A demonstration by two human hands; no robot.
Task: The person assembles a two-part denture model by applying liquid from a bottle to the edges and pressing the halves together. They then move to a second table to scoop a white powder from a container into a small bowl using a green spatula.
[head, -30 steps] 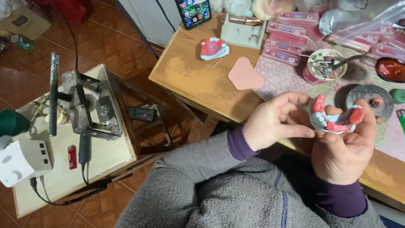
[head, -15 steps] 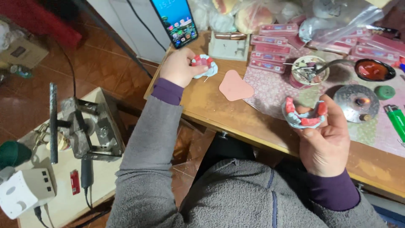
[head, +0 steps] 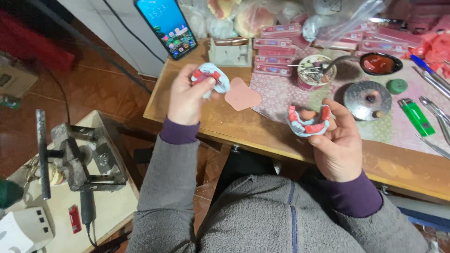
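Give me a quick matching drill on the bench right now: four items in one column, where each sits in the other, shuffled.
1. pale blue dental cast with red wax rim
2. pale blue U-shaped cast with red wax blocks
3. green lighter
4. flat pink wax sheet

A. on the patterned mat, right side
B. in the left hand
C. on bare wood between the hands
D. on the right hand

Pairs: 1-B, 2-D, 3-A, 4-C

Bare wood (head: 197, 110) near edge; rear cluttered.
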